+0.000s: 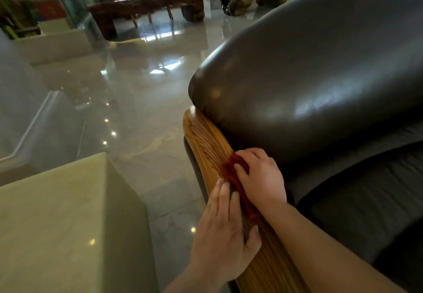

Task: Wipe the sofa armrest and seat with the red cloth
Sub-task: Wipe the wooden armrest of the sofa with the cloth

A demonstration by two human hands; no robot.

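Across the room spreads a glossy grey floor [142, 114] with carved wooden benches [146, 9] far off. Nearer, the dark leather sofa [320, 75] carries a wooden armrest [206, 139]. Right hand [263, 178] presses the red cloth [235, 176] onto it, fingers curled over; left hand [224, 235] lies flat just beside, fingers spread, gripping nothing.

Glossy grained wooden armrest [207, 141], shiny dark, probably leather sofa [320, 75], fuzzy red cloth [235, 173], polished floor [142, 109].

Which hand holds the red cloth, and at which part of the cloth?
The right hand presses the red cloth onto the wooden armrest, covering its upper end. The left hand rests on the wood.
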